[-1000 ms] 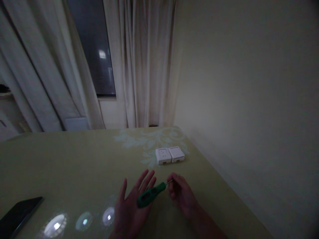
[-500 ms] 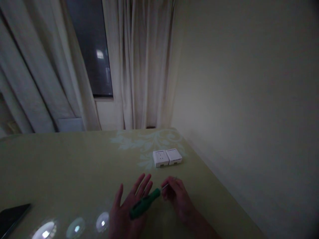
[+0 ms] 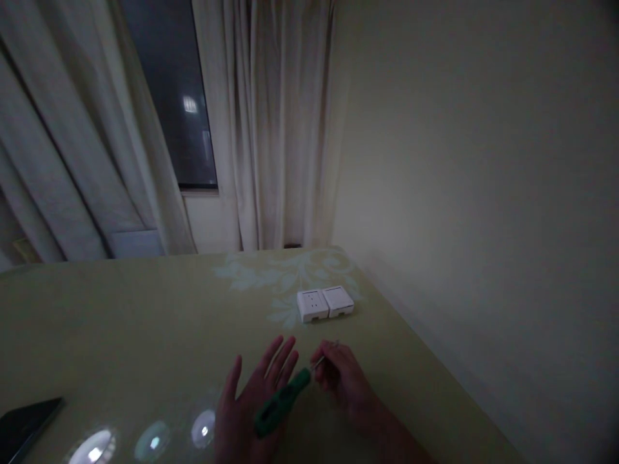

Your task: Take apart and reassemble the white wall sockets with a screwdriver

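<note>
A screwdriver with a green and black handle (image 3: 283,403) is held by its thin metal shaft in my right hand (image 3: 344,380), whose fingers pinch it. The handle points down and left, over the palm of my left hand (image 3: 256,403). That hand is palm up with fingers stretched and the thumb apart; whether the handle touches the palm I cannot tell. Beyond both hands, a white socket box (image 3: 313,305) with small holes lies on the table beside a second white box (image 3: 338,301) with a plain cover.
The glossy table (image 3: 159,322) has a pale floral pattern at its far right corner and light reflections in front. A dark flat device (image 3: 29,422) lies at the left edge. A wall (image 3: 459,225) runs along the right; curtains (image 3: 285,129) hang behind.
The screwdriver's handle has dipped slightly over the left palm. Both hands keep nearly the same pose, and the white boxes have not moved on the table.
</note>
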`<action>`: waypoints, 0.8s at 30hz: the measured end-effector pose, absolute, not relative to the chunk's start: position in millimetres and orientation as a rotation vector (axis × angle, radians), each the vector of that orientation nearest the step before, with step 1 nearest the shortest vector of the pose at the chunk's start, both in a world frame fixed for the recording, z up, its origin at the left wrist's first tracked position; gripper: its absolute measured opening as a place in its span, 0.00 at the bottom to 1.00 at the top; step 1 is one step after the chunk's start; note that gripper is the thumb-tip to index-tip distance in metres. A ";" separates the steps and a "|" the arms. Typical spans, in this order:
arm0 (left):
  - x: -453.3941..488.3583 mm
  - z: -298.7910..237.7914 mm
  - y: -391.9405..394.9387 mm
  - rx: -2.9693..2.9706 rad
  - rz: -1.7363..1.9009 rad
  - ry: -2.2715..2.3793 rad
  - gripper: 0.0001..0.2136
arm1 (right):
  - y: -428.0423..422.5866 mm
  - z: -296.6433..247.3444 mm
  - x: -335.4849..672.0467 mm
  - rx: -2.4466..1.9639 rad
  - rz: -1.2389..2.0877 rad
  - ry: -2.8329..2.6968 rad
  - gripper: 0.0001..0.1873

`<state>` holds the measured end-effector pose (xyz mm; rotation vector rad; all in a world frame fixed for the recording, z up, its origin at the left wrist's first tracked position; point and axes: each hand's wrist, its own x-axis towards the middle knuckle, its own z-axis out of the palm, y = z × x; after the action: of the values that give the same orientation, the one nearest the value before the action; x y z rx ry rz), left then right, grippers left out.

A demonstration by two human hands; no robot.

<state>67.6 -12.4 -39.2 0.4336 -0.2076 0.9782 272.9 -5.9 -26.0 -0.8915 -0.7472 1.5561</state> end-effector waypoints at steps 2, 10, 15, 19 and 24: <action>66.5 -39.6 -12.3 0.441 0.972 -0.211 0.41 | -5.6 -26.8 269.8 -0.935 1.515 -0.786 0.29; 71.4 -39.7 -16.8 0.398 1.021 -0.098 0.35 | -9.0 -28.1 278.1 -0.963 1.519 -0.749 0.31; 66.6 -49.5 -14.0 0.343 0.991 -0.044 0.32 | -4.7 -32.4 272.5 -0.979 1.506 -0.801 0.30; 63.4 -53.9 -15.2 0.284 1.009 0.043 0.28 | -5.4 -30.4 270.5 -1.001 1.490 -0.839 0.31; 65.2 -57.1 -12.6 0.319 1.061 0.076 0.27 | -5.2 -25.0 277.0 -0.963 1.497 -0.754 0.30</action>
<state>65.2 -12.6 -57.1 0.3195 0.0757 1.0612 277.0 -5.2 -25.0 -0.9629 -0.7541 1.4974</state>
